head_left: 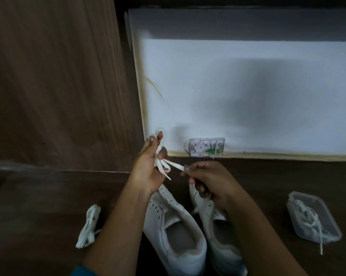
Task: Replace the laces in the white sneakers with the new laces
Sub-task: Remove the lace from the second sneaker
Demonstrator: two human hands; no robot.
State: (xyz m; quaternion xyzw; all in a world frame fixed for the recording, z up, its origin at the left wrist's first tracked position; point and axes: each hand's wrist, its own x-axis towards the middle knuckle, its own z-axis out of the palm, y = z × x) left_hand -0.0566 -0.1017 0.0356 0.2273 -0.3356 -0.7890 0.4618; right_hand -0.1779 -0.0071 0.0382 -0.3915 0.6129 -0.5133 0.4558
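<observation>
Head view: a flat white fabric lace runs between two bare hands, held in the air just above the toes of a pair of white perforated low-top sneakers. The sneakers stand side by side on the dark brown wooden surface, heels toward the person. The left hand grips the gathered part of the lace. Its fingers are curled round several loops, one loop rises past the fingertips, and a tipped end hangs out below the palm. The right hand pinches the lace's free run between thumb and forefinger, and its other fingers are curled in tight over the right shoe's toe. Left of the shoes, apart from them, lies a loose bundle of white laces. Well to the right sits a clear rectangular plastic container holding a tangle of white cord laces, one end trailing over its near rim. Beyond the hands, a white flat board carries a small clear packet at its near edge.
</observation>
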